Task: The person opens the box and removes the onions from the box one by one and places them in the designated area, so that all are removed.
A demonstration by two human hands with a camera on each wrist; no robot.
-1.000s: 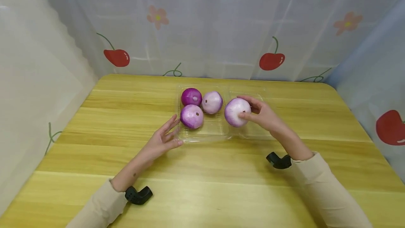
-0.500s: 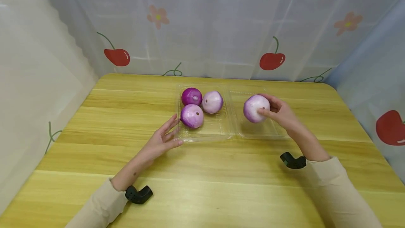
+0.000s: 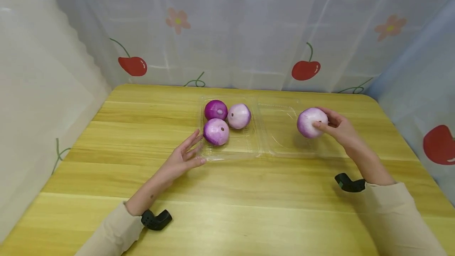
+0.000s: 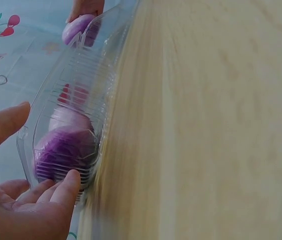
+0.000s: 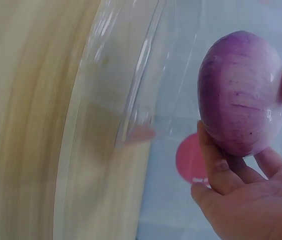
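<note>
A purple-and-white onion (image 3: 310,123) is gripped by my right hand (image 3: 339,131), raised over the right end of the clear plastic container's lid (image 3: 281,137). The right wrist view shows the thumb on one side of the onion (image 5: 243,95) and the fingers curled on the other. In the container's base (image 3: 245,145) sit a dark purple onion (image 3: 215,110), a pale onion (image 3: 239,116) and a pink-purple onion (image 3: 217,132). My left hand (image 3: 181,159) has its fingers spread at the base's left wall; the left wrist view shows fingertips (image 4: 71,181) right at that ribbed wall.
The clamshell lies unfolded near the back of the wooden table (image 3: 227,208). Behind it hangs a pale curtain (image 3: 227,38) printed with cherries, flowers and hearts. A black wrist mount (image 3: 156,220) sits at the left cuff, another black mount (image 3: 350,183) at the right.
My right hand has carried its onion rightward, from near the container's middle to the far right of the lid. The left hand and the other three onions have stayed in place.
</note>
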